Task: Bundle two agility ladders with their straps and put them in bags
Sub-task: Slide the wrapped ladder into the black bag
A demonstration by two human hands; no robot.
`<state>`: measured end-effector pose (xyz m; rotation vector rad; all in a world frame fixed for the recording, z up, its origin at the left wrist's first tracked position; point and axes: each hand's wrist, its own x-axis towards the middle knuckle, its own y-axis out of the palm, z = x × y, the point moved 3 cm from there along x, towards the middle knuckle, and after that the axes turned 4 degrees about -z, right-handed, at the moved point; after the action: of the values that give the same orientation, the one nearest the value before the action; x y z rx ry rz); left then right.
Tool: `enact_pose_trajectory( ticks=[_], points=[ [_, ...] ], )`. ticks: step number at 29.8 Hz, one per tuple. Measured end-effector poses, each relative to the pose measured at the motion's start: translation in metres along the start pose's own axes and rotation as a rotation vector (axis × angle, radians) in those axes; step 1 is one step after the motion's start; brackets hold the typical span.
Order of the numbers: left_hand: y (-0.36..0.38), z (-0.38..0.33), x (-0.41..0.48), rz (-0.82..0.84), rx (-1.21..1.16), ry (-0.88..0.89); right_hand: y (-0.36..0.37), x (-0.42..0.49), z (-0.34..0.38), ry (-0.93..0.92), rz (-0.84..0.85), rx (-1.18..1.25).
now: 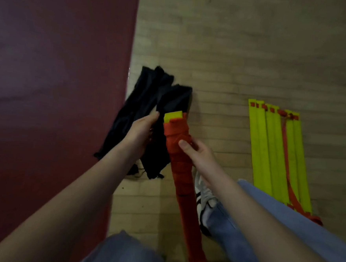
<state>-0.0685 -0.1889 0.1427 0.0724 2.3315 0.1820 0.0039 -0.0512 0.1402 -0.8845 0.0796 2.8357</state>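
A bundled agility ladder (182, 172), wrapped in its orange strap with yellow rung ends showing at the top, stands tilted in the middle of the view. My right hand (195, 155) grips it near its upper part. Its yellow tip sits at the mouth of a black bag (169, 108), which my left hand (141, 131) holds by the edge. A second black bag (137, 103) lies on the floor just left of it. The other ladder (277, 154) lies unbundled at the right, yellow rungs side by side with an orange strap across them.
A dark red mat (53, 102) covers the floor on the left, its edge beside the bags. Pale wooden floor (235, 53) stretches beyond. My legs in blue jeans (264, 215) and a white shoe (204, 196) sit under the bundle.
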Motion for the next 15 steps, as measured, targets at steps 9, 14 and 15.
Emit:
enact_pose_trajectory(
  ticks=[9, 14, 15],
  points=[
    [0.01, -0.068, -0.09, -0.041, 0.126, 0.241, 0.002, -0.077, 0.054, -0.012, 0.056, -0.023],
    [0.03, -0.091, -0.141, 0.022, 0.515, 0.431, -0.003, -0.111, 0.063, -0.036, 0.07, -0.083],
    [0.033, -0.09, -0.15, 0.046, 0.542, 0.424, -0.004, -0.115, 0.065, -0.043, 0.064, -0.091]
  ],
)
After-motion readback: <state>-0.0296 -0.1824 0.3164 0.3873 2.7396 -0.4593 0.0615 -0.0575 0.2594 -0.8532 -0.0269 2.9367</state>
